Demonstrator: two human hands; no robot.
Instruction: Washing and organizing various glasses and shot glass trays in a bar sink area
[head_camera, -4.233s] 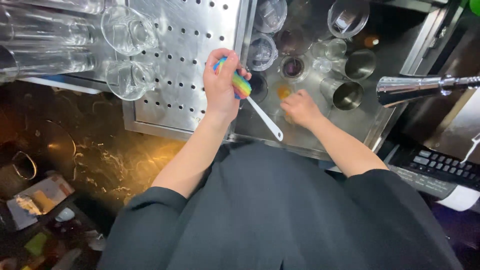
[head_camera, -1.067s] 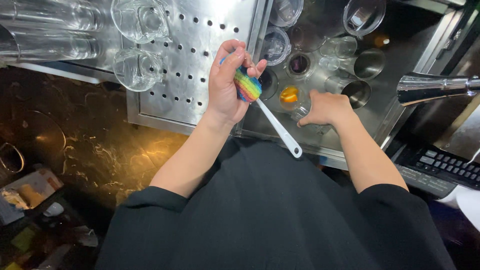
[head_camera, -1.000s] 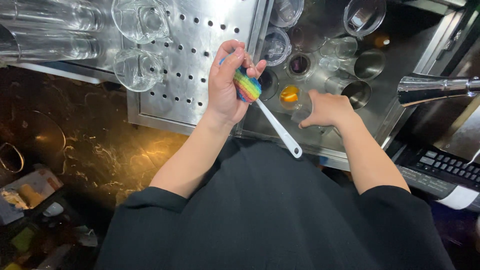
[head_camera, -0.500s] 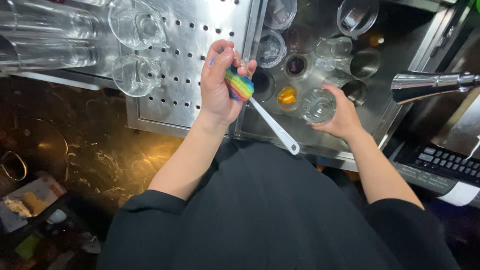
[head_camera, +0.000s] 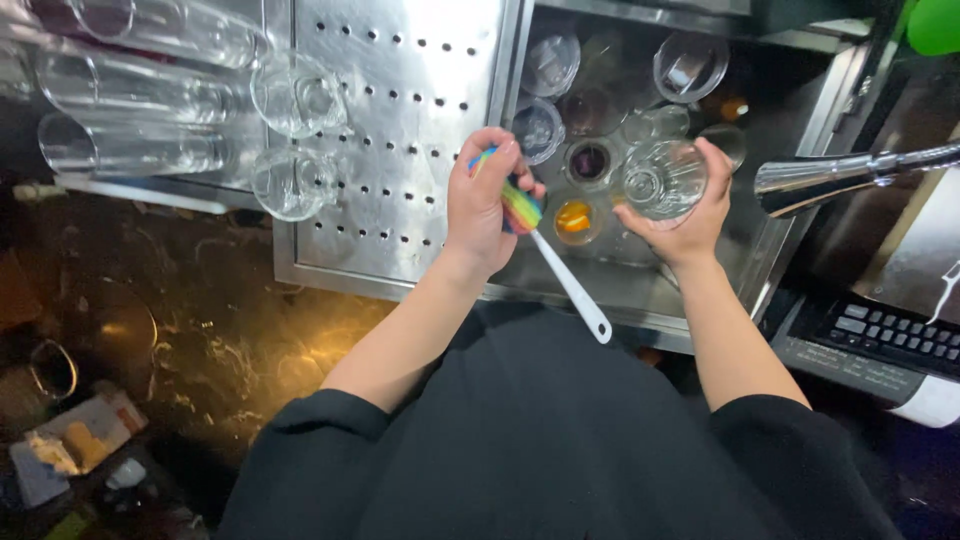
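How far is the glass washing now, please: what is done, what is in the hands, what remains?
Done: clear glasses lie on the perforated steel drainboard. In hand: the right hand holds a clear ribbed glass, the left hand a rainbow sponge brush with white handle. Left: several glasses and cups in the sink.

Dim scene, glare on the steel drainboard (head_camera: 400, 150), dark corners blurred.
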